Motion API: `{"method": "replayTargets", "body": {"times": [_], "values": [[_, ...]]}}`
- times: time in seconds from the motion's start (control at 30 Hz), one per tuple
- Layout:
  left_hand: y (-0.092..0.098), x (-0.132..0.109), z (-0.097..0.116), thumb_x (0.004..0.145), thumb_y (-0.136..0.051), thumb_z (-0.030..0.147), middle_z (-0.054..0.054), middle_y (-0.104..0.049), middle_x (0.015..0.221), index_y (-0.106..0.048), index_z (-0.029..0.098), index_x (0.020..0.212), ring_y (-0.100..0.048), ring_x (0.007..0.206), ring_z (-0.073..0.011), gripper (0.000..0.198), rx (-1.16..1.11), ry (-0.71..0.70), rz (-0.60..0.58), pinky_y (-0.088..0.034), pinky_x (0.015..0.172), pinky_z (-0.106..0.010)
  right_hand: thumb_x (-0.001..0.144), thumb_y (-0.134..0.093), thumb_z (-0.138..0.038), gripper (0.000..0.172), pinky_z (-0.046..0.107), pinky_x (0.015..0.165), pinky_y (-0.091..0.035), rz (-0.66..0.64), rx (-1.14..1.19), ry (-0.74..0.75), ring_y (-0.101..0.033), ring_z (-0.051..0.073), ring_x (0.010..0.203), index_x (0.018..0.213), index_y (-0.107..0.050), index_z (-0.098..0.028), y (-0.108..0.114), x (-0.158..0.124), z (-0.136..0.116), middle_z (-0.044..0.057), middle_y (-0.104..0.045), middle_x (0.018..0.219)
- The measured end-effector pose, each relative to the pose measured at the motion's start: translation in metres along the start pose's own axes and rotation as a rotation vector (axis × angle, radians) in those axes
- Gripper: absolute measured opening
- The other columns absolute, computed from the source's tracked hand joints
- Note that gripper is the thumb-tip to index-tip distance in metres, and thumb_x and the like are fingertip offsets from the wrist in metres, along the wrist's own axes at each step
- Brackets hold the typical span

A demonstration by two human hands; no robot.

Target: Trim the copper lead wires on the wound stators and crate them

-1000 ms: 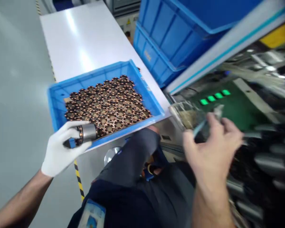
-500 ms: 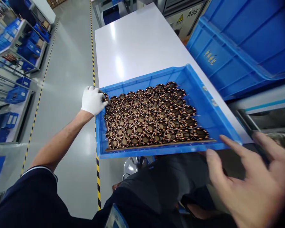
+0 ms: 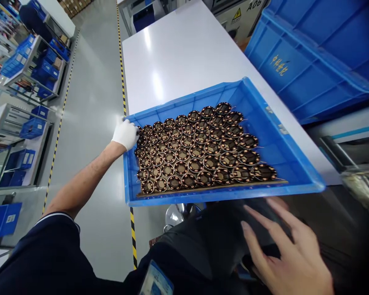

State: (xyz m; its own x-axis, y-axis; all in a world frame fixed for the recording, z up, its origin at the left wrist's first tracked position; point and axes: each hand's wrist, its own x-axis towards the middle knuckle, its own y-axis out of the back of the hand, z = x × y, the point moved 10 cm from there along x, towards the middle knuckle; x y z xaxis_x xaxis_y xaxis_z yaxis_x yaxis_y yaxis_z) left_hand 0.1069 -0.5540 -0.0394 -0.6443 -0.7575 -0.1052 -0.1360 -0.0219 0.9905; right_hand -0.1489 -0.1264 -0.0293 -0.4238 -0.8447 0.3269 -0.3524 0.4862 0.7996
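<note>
A shallow blue plastic bin point(image 3: 261, 98) holds rows of motor stators point(image 3: 181, 154), dark rings with copper windings. My left hand point(image 3: 125, 134), in a white glove, reaches over the bin's left wall. Its fingers are curled on a stator at the far-left end of the rows, mostly hidden behind the glove. Bare and slightly blurred, my right hand point(image 3: 284, 246) is held in front of the bin's near edge, fingers spread, touching nothing. Brown cardboard point(image 3: 209, 189) shows beneath the nearest row.
The bin rests on a white table point(image 3: 178, 57). Large blue crates point(image 3: 307, 61) stand at the right. Across the grey aisle point(image 3: 92, 82), with its yellow-black floor tape, are shelves with blue bins point(image 3: 46, 69) and a person point(image 3: 33, 20). A metal stool point(image 3: 174, 215) is below.
My left hand has lowered a little toward the stator row with the stator. My right hand has moved left and down, away from the bin's near right corner.
</note>
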Motion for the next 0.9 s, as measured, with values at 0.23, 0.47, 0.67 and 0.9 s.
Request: {"method": "replayTargets", "body": {"times": [0.23,0.47,0.67,0.9], "values": [[0.037,-0.036,0.048,0.101,-0.065,0.044,-0.008,-0.086,0.107,-0.082,0.022,0.105,-0.074,0.115,-0.0338,0.028,-0.162,-0.177,0.083,-0.048,0.130,-0.067,0.109,-0.070,-0.038,0.054,0.077,0.116,-0.068,-0.067,0.155,-0.139,-0.078,0.046,0.138,0.158,-0.070,-0.059,0.012,-0.034,-0.011,0.004,-0.075,0.155],[0.113,-0.097,0.254,0.116,-0.052,0.058,-0.012,-0.083,0.118,-0.085,0.023,0.139,-0.078,0.117,-0.0426,0.054,-0.489,-0.466,0.330,-0.060,0.111,-0.062,0.112,-0.062,-0.025,0.036,0.054,0.110,-0.073,-0.253,0.217,-0.257,-0.083,0.031,0.124,0.142,-0.082,-0.029,0.005,-0.103,-0.028,0.011,-0.084,0.136],[0.151,-0.077,0.451,0.118,-0.051,0.065,-0.020,-0.080,0.136,-0.081,0.018,0.151,-0.071,0.132,-0.0444,0.065,-0.381,-0.674,0.254,-0.061,0.111,-0.059,0.099,-0.068,-0.050,0.045,0.054,0.092,-0.080,-0.215,0.211,-0.322,-0.089,0.033,0.104,0.143,-0.078,-0.051,0.038,-0.189,-0.036,-0.004,-0.088,0.123],[0.156,-0.035,0.489,0.117,-0.036,0.055,-0.009,-0.076,0.144,-0.076,0.028,0.160,-0.073,0.130,-0.0365,0.064,-0.215,-0.724,0.223,-0.060,0.119,-0.055,0.098,-0.070,-0.048,0.056,0.069,0.084,-0.079,0.374,-0.050,-0.762,-0.090,0.048,0.103,0.146,-0.071,-0.076,0.187,-0.389,-0.029,-0.002,-0.091,0.121]]}}
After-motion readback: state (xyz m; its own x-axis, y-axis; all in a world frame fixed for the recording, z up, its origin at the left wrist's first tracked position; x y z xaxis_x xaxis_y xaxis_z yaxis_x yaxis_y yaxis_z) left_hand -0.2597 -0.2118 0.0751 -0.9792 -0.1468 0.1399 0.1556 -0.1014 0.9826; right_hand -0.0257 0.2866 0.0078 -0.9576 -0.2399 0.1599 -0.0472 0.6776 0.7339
